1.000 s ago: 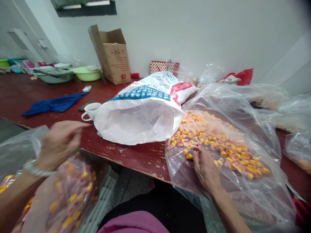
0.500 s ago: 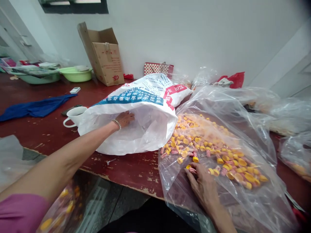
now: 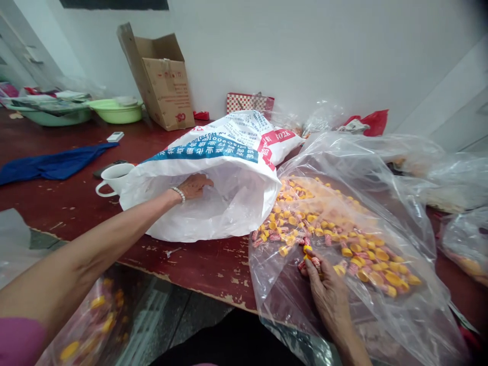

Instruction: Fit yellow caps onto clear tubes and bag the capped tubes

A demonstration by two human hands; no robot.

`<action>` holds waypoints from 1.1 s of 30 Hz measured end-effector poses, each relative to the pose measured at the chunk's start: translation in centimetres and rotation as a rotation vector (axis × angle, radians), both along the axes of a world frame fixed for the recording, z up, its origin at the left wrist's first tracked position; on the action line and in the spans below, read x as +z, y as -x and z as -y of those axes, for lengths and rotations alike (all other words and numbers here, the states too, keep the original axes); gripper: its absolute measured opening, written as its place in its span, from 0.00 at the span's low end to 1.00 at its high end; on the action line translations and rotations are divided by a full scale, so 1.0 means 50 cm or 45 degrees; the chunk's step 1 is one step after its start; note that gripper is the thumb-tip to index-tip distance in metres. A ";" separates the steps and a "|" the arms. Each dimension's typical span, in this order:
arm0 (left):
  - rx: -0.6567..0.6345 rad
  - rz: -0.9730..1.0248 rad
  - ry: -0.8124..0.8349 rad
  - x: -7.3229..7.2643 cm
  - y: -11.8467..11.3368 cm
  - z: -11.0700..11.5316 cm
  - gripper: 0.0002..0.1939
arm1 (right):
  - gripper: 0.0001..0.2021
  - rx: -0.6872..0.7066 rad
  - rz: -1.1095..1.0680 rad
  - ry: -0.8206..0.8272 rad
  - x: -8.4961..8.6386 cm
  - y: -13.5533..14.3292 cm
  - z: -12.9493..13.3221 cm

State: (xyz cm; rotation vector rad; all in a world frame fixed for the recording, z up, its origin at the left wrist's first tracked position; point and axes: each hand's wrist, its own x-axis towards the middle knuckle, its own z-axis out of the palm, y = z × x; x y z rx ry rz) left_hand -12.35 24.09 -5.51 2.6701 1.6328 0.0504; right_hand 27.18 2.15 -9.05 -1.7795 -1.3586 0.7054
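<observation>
My left hand [image 3: 196,186], with a beaded bracelet on its wrist, reaches inside the mouth of a large white woven sack [image 3: 213,147] lying on its side. Its fingers are bent and look apart; the fingertips are partly hidden, and nothing shows in them. On the right, my right hand [image 3: 330,290] is closed on small pink patterned pieces with yellow caps [image 3: 314,263], gripped between thumb and fingers. Beneath and around it spreads a clear plastic bag [image 3: 282,284], with many more yellow-capped pink pieces [image 3: 358,249] heaped on or in it.
A white mug [image 3: 114,178] touches or nearly touches the sack's left side. Farther left lie a blue cloth [image 3: 57,162] and a green basin [image 3: 118,111]. An open cardboard box [image 3: 168,91] stands by the wall. The red table's [image 3: 213,274] front edge is worn.
My right hand has gathered pieces between thumb and fingers and lifted slightly. My left hand has stayed in the sack, its fingers a little more bent. The view has shifted slightly.
</observation>
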 end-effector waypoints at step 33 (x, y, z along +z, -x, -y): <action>0.126 1.681 1.150 0.125 -0.239 0.471 0.15 | 0.09 0.456 -0.128 -0.435 0.200 0.174 0.070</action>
